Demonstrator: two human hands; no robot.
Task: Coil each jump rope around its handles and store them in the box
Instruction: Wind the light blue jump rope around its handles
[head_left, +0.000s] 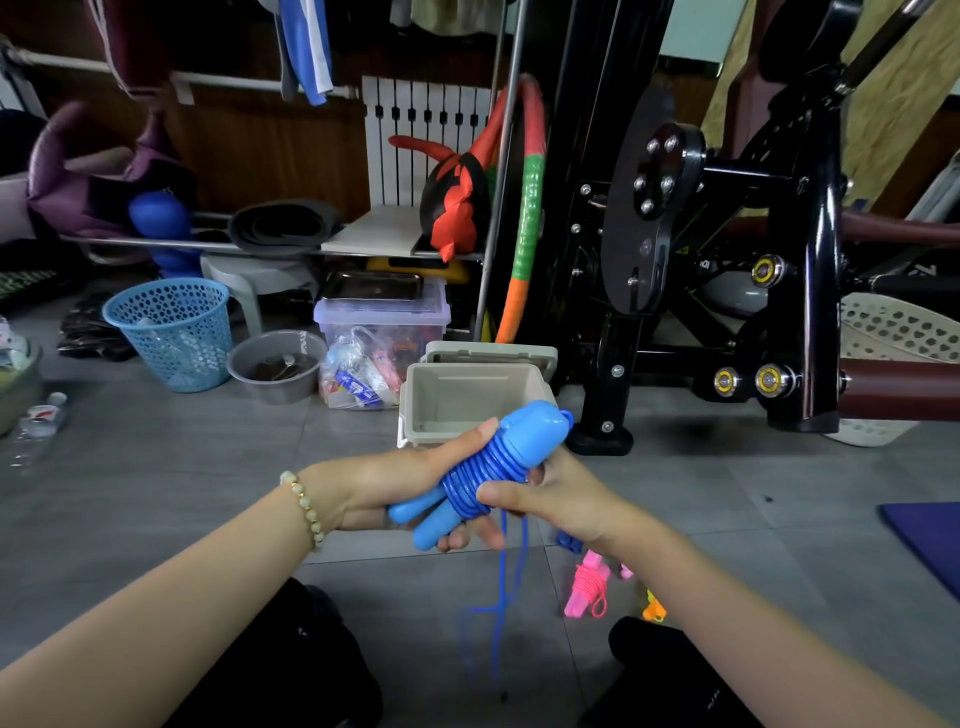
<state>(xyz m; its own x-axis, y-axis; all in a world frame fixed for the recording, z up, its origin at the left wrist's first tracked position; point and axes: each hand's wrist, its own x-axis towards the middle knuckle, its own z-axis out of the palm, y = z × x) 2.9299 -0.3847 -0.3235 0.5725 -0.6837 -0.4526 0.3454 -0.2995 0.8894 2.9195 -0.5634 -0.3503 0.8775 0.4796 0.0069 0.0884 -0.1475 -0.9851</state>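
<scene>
Blue plastic, smooth and rounded, forms the two handles (535, 427) of the blue jump rope (480, 475), which lie side by side with glossy cord coiled in tight rings round their middle. The left hand (395, 483) grips the pair from below. Its thumb lies along the top of the coil and its fingers (467, 538) curl under the lower handle ends, so only their tips can be seen. The right hand (550, 499) pinches the coil, thumb pressed flat on the nearest rings. Its other fingers are behind the bundle and mostly hidden.

One loose length of cord (503, 571) hangs down from below the right thumb and blurs out near the grey tiled floor (208, 467).

Just beyond the left thumb tip stands one beige box (415, 410), rectangular and open, with its lid (493, 356) propped up behind it.

Below the right wrist one pink jump rope (589, 587) lies already wound on the floor. Beside it is a small orange piece (653, 610), too cut off by the forearm to identify. A darker blue object (569, 540) peeks from under the same wrist, and it cannot be made out either.

One bracelet (304, 506) of pale round beads circles the left wrist.
</scene>
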